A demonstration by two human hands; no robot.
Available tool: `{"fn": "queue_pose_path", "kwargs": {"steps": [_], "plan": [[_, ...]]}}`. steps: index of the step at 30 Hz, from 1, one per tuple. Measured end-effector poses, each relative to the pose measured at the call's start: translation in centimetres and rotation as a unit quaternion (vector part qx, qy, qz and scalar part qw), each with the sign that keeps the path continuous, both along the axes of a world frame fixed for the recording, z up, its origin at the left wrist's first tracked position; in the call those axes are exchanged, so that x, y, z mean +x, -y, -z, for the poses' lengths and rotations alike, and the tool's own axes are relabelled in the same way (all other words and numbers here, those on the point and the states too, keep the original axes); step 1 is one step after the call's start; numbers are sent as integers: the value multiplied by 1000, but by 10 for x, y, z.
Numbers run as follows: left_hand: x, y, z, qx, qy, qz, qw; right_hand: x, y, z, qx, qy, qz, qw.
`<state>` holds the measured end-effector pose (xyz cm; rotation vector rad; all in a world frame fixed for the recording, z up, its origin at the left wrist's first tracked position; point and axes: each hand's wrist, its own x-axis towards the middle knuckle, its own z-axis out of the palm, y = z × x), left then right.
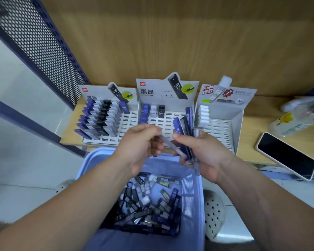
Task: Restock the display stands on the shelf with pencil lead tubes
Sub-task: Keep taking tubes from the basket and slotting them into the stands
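While the right hand gripped a fan of lead tubes (blue, grey), the left hand pinched one clear tube

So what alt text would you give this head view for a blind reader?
The right hand grips a bunch of lead tubes while the left hand pinches a clear tube above a blue basket of loose tubes. Three partly filled stands sit on the shelf.

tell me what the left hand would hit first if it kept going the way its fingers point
Probably the right hand, which grips a bundle of tubes: the left hand points its fingers across at it, with only the clear tube it pinches between. Depth unclear.
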<state>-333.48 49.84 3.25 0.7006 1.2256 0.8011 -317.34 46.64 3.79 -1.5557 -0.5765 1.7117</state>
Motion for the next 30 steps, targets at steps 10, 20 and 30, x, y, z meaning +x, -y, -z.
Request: {"fn": "queue_pose_path", "kwargs": {"steps": [10,20,30], "plan": [[-33,19,0,95,-16,-2,995,-4,-3,-12,38,-41,103,993],[-36,12,-6,214,-145,211,943,-34,-11,-7,51,5,23,998],[-128,-38,8,236,-242,175,925,-64,-41,6,15,21,13,1000]]}}
